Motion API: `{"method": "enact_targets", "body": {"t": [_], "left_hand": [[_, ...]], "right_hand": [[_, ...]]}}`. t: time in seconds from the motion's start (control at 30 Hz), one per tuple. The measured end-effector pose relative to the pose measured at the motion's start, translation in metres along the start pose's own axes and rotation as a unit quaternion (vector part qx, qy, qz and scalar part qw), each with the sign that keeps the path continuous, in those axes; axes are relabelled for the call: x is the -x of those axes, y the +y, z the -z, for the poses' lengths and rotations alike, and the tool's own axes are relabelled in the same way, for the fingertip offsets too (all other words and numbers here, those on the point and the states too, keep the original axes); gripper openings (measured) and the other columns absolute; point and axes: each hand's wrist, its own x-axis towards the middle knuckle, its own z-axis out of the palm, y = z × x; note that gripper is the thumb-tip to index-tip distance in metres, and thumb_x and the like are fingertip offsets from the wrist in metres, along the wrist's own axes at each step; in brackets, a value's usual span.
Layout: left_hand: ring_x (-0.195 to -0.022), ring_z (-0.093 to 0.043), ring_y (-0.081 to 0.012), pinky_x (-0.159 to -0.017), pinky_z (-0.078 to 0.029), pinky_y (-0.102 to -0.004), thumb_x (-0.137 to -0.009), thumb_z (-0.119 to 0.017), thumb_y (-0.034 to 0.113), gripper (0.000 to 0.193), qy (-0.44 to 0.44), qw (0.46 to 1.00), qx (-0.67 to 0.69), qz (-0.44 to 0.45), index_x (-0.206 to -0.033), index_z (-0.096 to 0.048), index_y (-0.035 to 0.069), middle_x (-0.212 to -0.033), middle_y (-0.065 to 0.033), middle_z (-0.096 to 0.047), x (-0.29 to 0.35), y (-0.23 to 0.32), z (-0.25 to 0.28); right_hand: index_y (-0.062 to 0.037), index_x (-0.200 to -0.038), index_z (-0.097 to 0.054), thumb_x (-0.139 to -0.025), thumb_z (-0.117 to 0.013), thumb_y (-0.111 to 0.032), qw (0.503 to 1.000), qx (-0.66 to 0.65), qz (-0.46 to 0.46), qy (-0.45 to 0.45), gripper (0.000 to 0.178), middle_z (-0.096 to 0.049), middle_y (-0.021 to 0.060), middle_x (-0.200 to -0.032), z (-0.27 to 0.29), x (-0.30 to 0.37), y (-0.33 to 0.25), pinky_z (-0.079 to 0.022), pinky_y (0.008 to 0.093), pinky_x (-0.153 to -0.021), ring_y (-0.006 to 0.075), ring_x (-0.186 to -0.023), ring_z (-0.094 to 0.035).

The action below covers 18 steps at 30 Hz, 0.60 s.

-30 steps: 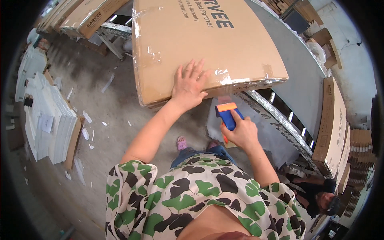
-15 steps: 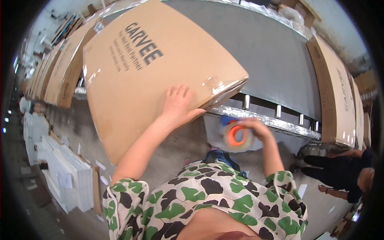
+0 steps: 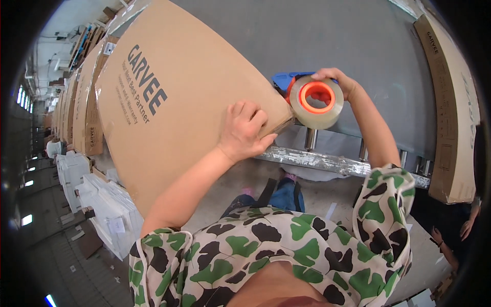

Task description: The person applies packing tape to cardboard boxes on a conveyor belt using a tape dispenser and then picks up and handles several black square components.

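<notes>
A large flat cardboard box point(image 3: 189, 82) lies tilted across the near edge of the conveyor, its near left part reaching out over the floor. My left hand point(image 3: 244, 129) rests on its top close to the right corner, fingers somewhat curled and the thumb at the edge. In my right hand point(image 3: 335, 84) is a tape dispenser point(image 3: 291, 81) with a blue body and a wide roll of clear tape on an orange core. It is up against the box's right corner. The roll partly hides that corner and the fingers behind it.
The grey conveyor belt point(image 3: 358, 46) has a scuffed metal rail point(image 3: 317, 161) along its near side. Another carton point(image 3: 445, 117) stands at the right, with a person point(image 3: 450, 240) beside it. More cartons point(image 3: 84, 112) line the left, above stacked white panels point(image 3: 115, 215) on the floor.
My right hand has lifted the tape dispenser from below the rail up to the box's right corner. The fingers of my left hand, flatter before, are now more curled. The view has shifted.
</notes>
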Motion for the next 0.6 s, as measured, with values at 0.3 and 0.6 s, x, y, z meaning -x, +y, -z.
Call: {"method": "enact_targets", "body": {"t": [0.3,0.6], "left_hand": [[-0.089,-0.049,-0.0293,-0.073,-0.04,-0.0408,-0.058,-0.076,0.025,0.032,0.035,0.999,0.015,-0.027,-0.073,-0.051,0.011,-0.091,-0.0081,-0.051,0.018,-0.019,-0.005],[-0.114,-0.052,-0.0282,-0.095,-0.042,-0.0357,-0.081,-0.07,0.022,0.027,-0.104,0.964,0.225,-0.098,-0.1,-0.063,0.004,-0.123,-0.0133,-0.055,0.209,-0.132,0.133]], "right_hand": [[0.0005,-0.1,-0.06,-0.077,-0.061,-0.03,0.96,-0.058,0.19,0.195,0.038,-0.063,0.009,-0.086,-0.089,0.078,0.155,-0.052,0.0281,-0.068,0.0158,-0.074,-0.061],[-0.003,-0.108,-0.058,-0.088,-0.053,-0.033,0.857,-0.125,0.392,0.312,0.037,-0.064,0.0082,-0.097,-0.264,0.009,0.28,-0.05,0.031,-0.08,0.0177,-0.088,-0.062]]}}
